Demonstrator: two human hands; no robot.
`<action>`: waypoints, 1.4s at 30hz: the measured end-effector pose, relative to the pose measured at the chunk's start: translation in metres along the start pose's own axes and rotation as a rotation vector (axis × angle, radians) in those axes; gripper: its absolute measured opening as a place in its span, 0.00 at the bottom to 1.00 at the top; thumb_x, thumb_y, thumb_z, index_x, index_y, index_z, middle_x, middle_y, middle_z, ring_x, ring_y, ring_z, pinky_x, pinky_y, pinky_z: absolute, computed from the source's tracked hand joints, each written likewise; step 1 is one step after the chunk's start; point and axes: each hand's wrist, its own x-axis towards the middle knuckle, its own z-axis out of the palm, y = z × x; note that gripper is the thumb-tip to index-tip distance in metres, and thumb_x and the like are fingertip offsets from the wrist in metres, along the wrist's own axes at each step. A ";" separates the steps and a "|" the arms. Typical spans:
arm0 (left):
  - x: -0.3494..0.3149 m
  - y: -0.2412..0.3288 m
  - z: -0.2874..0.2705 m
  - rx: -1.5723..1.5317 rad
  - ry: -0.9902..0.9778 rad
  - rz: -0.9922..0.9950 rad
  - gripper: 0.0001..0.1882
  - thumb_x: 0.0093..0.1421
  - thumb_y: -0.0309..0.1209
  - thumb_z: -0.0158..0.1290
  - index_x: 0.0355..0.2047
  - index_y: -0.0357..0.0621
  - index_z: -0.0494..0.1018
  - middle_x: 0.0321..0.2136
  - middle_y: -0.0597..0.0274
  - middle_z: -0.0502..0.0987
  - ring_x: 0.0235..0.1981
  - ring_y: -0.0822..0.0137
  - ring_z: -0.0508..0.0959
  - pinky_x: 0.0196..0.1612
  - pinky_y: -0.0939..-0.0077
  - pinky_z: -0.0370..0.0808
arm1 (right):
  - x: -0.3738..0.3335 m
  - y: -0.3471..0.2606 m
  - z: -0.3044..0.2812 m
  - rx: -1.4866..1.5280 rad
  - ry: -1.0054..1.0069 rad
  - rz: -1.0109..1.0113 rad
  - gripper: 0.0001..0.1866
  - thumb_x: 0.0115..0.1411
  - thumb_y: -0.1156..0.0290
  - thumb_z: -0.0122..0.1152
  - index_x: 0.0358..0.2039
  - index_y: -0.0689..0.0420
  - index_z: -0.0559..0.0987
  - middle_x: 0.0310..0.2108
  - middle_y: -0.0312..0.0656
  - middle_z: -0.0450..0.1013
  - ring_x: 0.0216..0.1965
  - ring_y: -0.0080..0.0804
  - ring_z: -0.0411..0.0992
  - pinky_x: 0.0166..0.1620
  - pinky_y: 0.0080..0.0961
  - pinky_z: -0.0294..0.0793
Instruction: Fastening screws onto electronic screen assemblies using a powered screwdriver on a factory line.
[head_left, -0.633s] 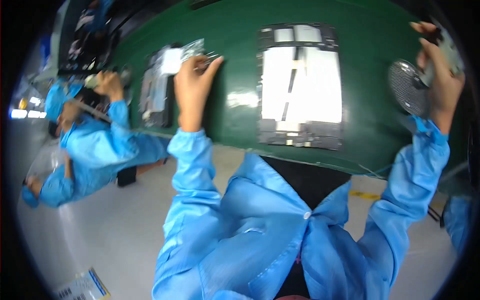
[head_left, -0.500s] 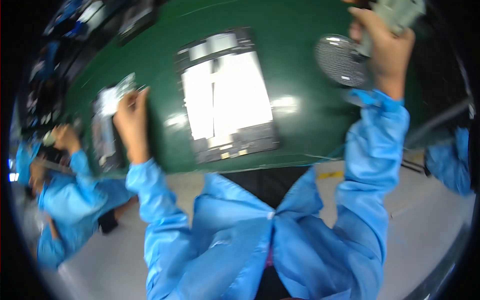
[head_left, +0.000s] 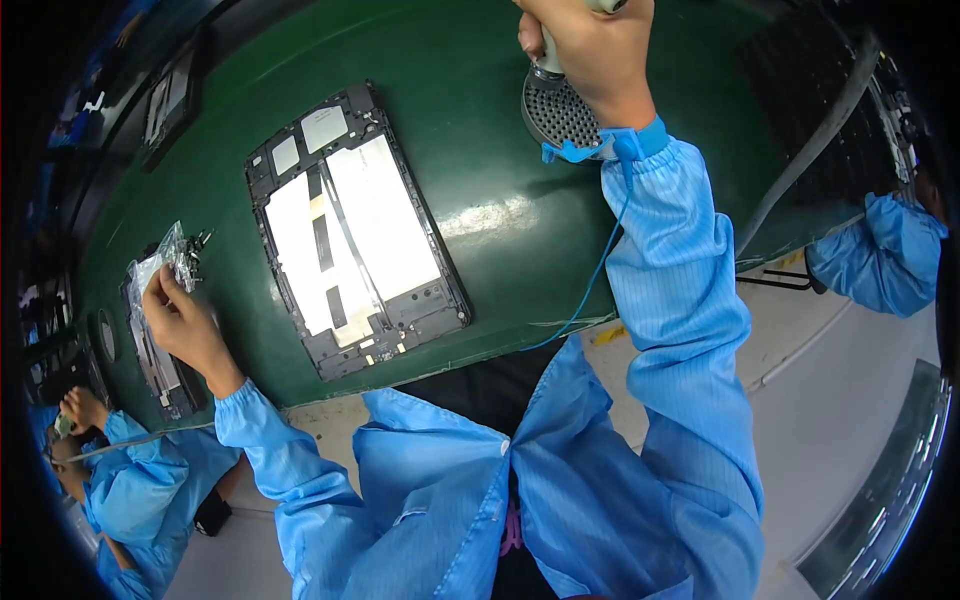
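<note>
My right hand [head_left: 605, 60] is closed around the pale grey handle of an electric screwdriver [head_left: 548, 52], partly cut off by the top edge. The tool's dark nose is over a round black dish full of holes [head_left: 558, 112]. At the left, my left hand [head_left: 190, 330] has thumb and fingers pinched at a crumpled clear plastic bag [head_left: 168, 252]. Small dark parts [head_left: 192, 258] show beside the bag. Between my hands lies an opened tablet-like device [head_left: 455, 305], with a black frame and white battery packs, tilted on the green table.
A second, similar device [head_left: 160, 365] lies under the bag. A blue wrist strap [head_left: 650, 140] on my right wrist trails a thin cord [head_left: 597, 285] over the table's front edge. A co-worker in blue [head_left: 150, 480] sits at the left, and another sleeve [head_left: 880, 255] shows at the right.
The whole view has shifted, with the device now further left and turned. My right hand and the screwdriver appear further left in view, still by the perforated dish. My left hand stays at the bag.
</note>
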 end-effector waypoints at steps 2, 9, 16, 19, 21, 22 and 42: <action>-0.001 -0.010 0.001 -0.104 -0.003 -0.097 0.15 0.70 0.36 0.53 0.41 0.34 0.79 0.30 0.61 0.80 0.29 0.73 0.75 0.33 0.77 0.72 | -0.002 0.003 0.001 -0.001 -0.012 0.004 0.10 0.56 0.82 0.56 0.39 0.66 0.79 0.31 0.42 0.79 0.17 0.20 0.71 0.19 0.19 0.69; -0.002 -0.004 -0.001 -0.351 -0.059 -0.269 0.17 0.72 0.33 0.50 0.53 0.35 0.77 0.34 0.64 0.80 0.32 0.79 0.73 0.37 0.83 0.71 | -0.002 0.008 0.003 -0.019 -0.024 -0.015 0.10 0.55 0.81 0.56 0.38 0.66 0.79 0.30 0.42 0.79 0.17 0.20 0.71 0.19 0.19 0.69; -0.004 -0.008 0.002 -0.369 -0.091 -0.238 0.16 0.71 0.31 0.50 0.53 0.34 0.76 0.43 0.58 0.82 0.37 0.76 0.77 0.42 0.81 0.74 | -0.003 0.008 0.003 -0.012 -0.032 0.006 0.10 0.55 0.81 0.56 0.38 0.67 0.80 0.29 0.41 0.78 0.17 0.20 0.71 0.18 0.19 0.68; -0.002 -0.005 -0.010 -0.354 -0.086 -0.218 0.15 0.71 0.31 0.50 0.53 0.34 0.75 0.44 0.56 0.82 0.37 0.75 0.78 0.43 0.81 0.74 | -0.002 0.010 0.008 0.017 -0.032 -0.016 0.09 0.55 0.81 0.57 0.37 0.66 0.80 0.28 0.41 0.78 0.16 0.20 0.70 0.18 0.19 0.68; -0.005 -0.004 0.000 -0.373 -0.096 -0.217 0.15 0.71 0.31 0.51 0.52 0.34 0.75 0.45 0.56 0.82 0.37 0.75 0.78 0.43 0.81 0.74 | -0.002 0.012 0.005 0.005 -0.029 -0.018 0.09 0.56 0.81 0.57 0.37 0.66 0.80 0.28 0.41 0.78 0.16 0.20 0.70 0.18 0.19 0.68; -0.007 -0.004 0.005 -0.376 -0.104 -0.206 0.15 0.71 0.31 0.51 0.52 0.34 0.76 0.44 0.56 0.82 0.37 0.75 0.78 0.43 0.81 0.74 | -0.003 0.013 0.003 0.005 -0.030 -0.021 0.08 0.56 0.81 0.57 0.37 0.67 0.80 0.27 0.40 0.78 0.16 0.20 0.70 0.18 0.19 0.68; 0.019 0.023 0.011 -0.635 -0.358 -0.315 0.14 0.64 0.33 0.60 0.47 0.37 0.80 0.38 0.62 0.81 0.38 0.74 0.78 0.42 0.81 0.74 | -0.003 0.019 -0.010 -0.283 -0.055 -0.211 0.06 0.58 0.76 0.61 0.25 0.63 0.82 0.17 0.36 0.73 0.19 0.23 0.71 0.24 0.21 0.67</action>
